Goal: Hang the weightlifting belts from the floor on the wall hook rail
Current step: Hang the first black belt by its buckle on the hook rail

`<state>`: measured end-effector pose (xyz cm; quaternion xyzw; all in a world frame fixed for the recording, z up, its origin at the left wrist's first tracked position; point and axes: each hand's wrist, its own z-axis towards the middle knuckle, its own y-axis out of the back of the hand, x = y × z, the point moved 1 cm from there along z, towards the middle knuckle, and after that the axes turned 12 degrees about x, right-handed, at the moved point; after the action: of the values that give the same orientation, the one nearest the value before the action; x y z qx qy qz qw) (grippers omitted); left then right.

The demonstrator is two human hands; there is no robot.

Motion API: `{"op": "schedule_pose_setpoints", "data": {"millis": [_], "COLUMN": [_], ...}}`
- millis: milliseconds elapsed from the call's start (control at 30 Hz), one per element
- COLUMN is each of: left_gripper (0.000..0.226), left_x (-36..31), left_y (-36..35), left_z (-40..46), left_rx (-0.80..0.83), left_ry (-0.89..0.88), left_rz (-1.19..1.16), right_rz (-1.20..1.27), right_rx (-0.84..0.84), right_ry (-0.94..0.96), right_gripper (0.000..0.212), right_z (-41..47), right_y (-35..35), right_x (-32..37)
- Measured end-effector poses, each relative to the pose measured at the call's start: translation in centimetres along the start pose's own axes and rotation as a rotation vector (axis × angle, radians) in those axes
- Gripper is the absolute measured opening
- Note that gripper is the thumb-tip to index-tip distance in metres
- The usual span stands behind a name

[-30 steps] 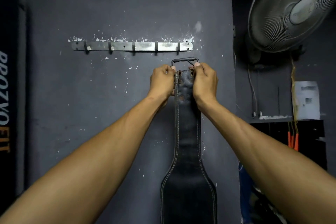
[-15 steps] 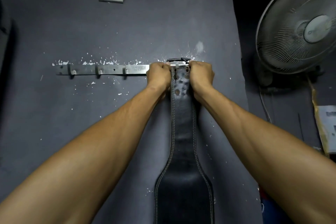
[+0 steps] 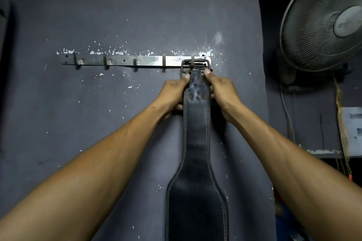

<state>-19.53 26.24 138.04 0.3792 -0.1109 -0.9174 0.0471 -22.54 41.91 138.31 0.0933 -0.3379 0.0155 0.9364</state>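
Now we see the long black leather belt (image 3: 196, 143) hanging straight down from the silver metal hook rail (image 3: 137, 60) | its dark metal buckle (image 3: 195, 65) sits over the rail's last hook on the right | our left hand (image 3: 174, 94) and right hand (image 3: 221, 92) each pinch the belt's top, just under the rail.

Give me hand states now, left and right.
Left hand: closed, gripping the belt near its buckle.
Right hand: closed, gripping the belt's other edge.
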Motion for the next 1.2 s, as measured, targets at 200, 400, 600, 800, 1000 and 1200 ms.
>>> {"op": "schedule_pose_setpoints", "data": {"millis": [200, 400, 600, 800, 1000, 1200], "left_gripper": [0.042, 0.03, 0.026, 0.026, 0.035, 0.034], "left_x": [3.1, 5.5, 7.9, 12.6, 16.2, 18.6], "left_y": [-1.4, -2.0, -2.7, -3.2, -4.0, -5.6], "left_z": [-3.8, -8.6, -13.0, -18.9, -24.9, -30.3], "left_rx": [-0.038, 0.077, 0.137, 0.219, 0.196, 0.107], "left_ry": [-0.026, -0.003, 0.028, 0.147, 0.282, 0.32], "left_rz": [0.102, 0.134, -0.047, -0.189, -0.429, -0.55], "right_rz": [-0.224, -0.2, -0.062, -0.076, 0.093, 0.348], "right_rx": [-0.09, 0.083, 0.092, 0.183, 0.212, 0.195], "right_ry": [0.006, -0.074, -0.021, -0.108, -0.241, -0.317], "right_gripper": [0.06, 0.05, 0.061, 0.041, 0.043, 0.03], "right_z": [-2.6, -8.6, -12.4, -18.8, -23.3, -30.3], "right_y": [-1.0, -2.5, -2.8, -3.6, -3.1, -2.0], "right_x": [-1.1, -4.7, -5.7, -10.1, -11.8, -14.2]}}
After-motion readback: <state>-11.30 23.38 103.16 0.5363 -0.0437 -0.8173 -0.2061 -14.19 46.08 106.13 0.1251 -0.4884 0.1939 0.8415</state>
